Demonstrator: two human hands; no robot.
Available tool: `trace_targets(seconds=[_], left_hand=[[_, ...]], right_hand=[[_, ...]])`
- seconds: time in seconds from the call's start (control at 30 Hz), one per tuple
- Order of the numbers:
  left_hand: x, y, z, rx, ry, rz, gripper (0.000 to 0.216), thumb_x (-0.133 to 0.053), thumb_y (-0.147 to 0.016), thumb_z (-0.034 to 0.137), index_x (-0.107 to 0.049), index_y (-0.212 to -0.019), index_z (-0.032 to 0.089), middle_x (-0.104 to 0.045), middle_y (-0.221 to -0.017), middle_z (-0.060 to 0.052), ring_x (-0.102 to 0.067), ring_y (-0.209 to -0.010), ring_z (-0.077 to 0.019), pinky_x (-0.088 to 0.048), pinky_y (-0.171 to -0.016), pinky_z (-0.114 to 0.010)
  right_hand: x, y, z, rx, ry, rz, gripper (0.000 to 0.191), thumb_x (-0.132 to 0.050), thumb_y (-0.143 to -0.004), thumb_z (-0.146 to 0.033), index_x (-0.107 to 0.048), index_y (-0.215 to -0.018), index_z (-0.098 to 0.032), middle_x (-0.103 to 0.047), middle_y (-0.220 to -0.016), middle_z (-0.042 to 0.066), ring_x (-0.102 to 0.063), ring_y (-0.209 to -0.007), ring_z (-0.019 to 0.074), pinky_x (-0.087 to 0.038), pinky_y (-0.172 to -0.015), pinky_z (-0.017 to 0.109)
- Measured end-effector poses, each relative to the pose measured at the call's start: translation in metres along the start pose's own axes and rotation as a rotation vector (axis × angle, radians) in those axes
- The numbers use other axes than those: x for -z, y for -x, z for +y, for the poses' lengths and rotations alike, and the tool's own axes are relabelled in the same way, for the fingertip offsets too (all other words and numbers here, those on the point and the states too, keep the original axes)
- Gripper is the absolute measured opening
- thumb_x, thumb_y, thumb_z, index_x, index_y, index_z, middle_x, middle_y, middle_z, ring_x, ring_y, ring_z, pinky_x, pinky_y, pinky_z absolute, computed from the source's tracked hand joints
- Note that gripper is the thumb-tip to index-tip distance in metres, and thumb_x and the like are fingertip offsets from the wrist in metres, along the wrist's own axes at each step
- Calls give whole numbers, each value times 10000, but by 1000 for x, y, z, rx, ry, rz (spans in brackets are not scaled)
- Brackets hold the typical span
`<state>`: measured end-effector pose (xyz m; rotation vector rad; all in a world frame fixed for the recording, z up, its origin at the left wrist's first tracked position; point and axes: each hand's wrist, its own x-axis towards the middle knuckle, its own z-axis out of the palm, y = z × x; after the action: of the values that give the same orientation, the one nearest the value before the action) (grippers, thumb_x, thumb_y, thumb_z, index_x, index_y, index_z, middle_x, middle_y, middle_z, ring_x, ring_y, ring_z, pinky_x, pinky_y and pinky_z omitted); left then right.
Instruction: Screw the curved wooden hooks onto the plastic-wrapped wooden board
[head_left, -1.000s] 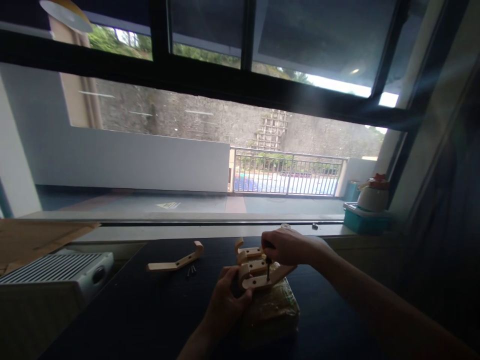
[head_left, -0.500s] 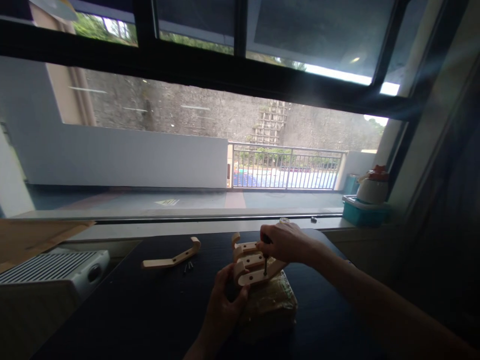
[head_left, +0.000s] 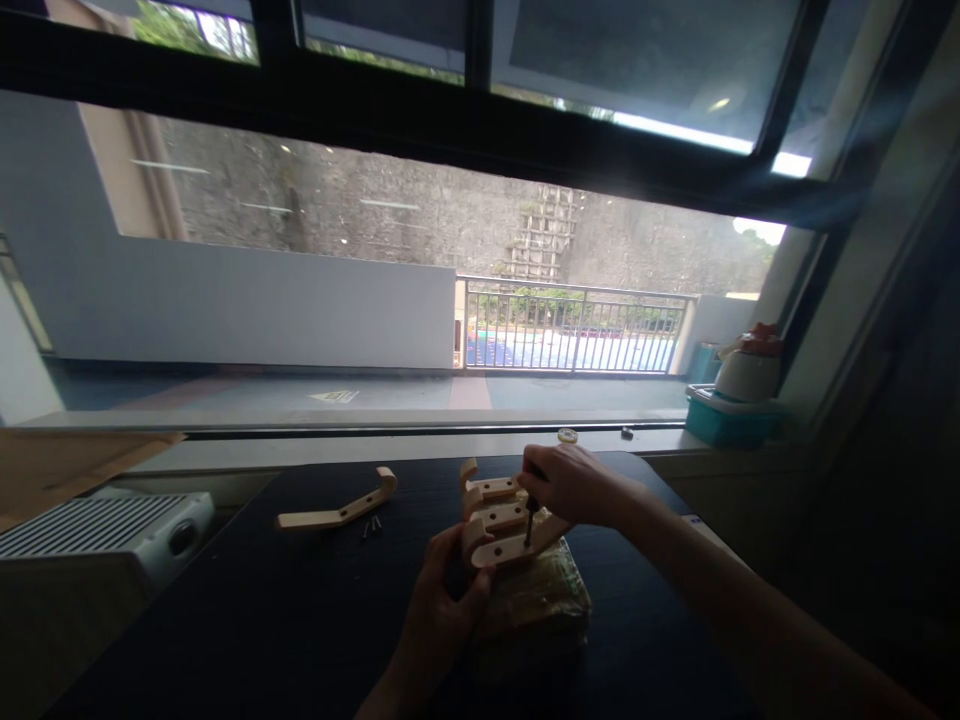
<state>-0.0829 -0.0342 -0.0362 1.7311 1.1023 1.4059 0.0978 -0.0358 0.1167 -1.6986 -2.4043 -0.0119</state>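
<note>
My right hand (head_left: 566, 487) is closed around a screwdriver (head_left: 532, 520). Its dark shaft points down at a hole in the nearest wooden hook (head_left: 510, 550). With thumb and fingers, my left hand (head_left: 446, 590) grips the curled end of that same hook. Two more wooden hooks, a middle one (head_left: 499, 517) and a far one (head_left: 496, 487), lie in a row behind it. All three rest on a box wrapped in shiny tape (head_left: 536, 600). A separate wooden hook (head_left: 337, 515) lies on the dark table to the left, with a few small screws (head_left: 372, 526) beside it.
The dark table (head_left: 247, 610) stands against a window sill. A white radiator (head_left: 105, 535) and a sheet of cardboard (head_left: 75, 465) are at the left. On the sill, a roll of tape (head_left: 568, 436) and a teal box (head_left: 731, 415) sit to the right.
The view has shifted slightly. My right hand still holds the screwdriver upright over the same hole, its grip a little changed, and my left hand keeps the nearest hook in place.
</note>
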Motion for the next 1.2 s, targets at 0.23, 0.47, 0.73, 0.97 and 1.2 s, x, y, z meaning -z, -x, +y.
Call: trace_targets(seconds=[0.23, 0.47, 0.73, 0.97, 1.2], left_hand=[[2, 2, 6, -58, -28, 9, 353, -632, -693, 289, -577, -1026, 185, -643, -990, -53, -616, -960, -232, -481, -886, -391], [8, 17, 14, -209, -177, 7, 275, -613, -700, 236, -580, -970, 196, -618, -919, -42, -618, -888, -207, -521, -787, -320], [1, 20, 3, -240, -198, 9, 361, -580, -730, 204, -484, -1076, 234, -571, -962, -36, -599, -908, -194, -521, -789, -306], [0, 21, 3, -233, -191, 2, 295, -573, -733, 189, -515, -1016, 247, -547, -969, -33, -586, -910, -192, -518, -786, -298], [2, 19, 12, -215, -198, 8, 213, -566, -720, 183, -584, -926, 233, -565, -935, -30, -593, -881, -191, -519, -763, -280]], right_hand=[[1, 6, -14, -13, 70, 34, 247, -388, -911, -349, -547, -840, -174, -589, -685, 17, -469, -562, 108, -226, -510, 251], [-2, 17, -14, 66, 76, 77, 223, -389, -894, -303, -531, -768, -187, -582, -655, 14, -444, -529, 97, -180, -500, 261], [-24, 14, -10, -13, -14, 207, 197, -371, -884, -301, -516, -795, -200, -547, -599, -17, -444, -493, 97, -201, -512, 244], [-33, 10, 6, -257, -16, 282, 243, -371, -891, -340, -478, -723, -200, -544, -587, -7, -458, -527, 116, -213, -517, 242], [-6, 15, 4, -63, -60, 48, 182, -448, -854, -353, -557, -834, -208, -583, -673, -4, -469, -556, 110, -231, -519, 242]])
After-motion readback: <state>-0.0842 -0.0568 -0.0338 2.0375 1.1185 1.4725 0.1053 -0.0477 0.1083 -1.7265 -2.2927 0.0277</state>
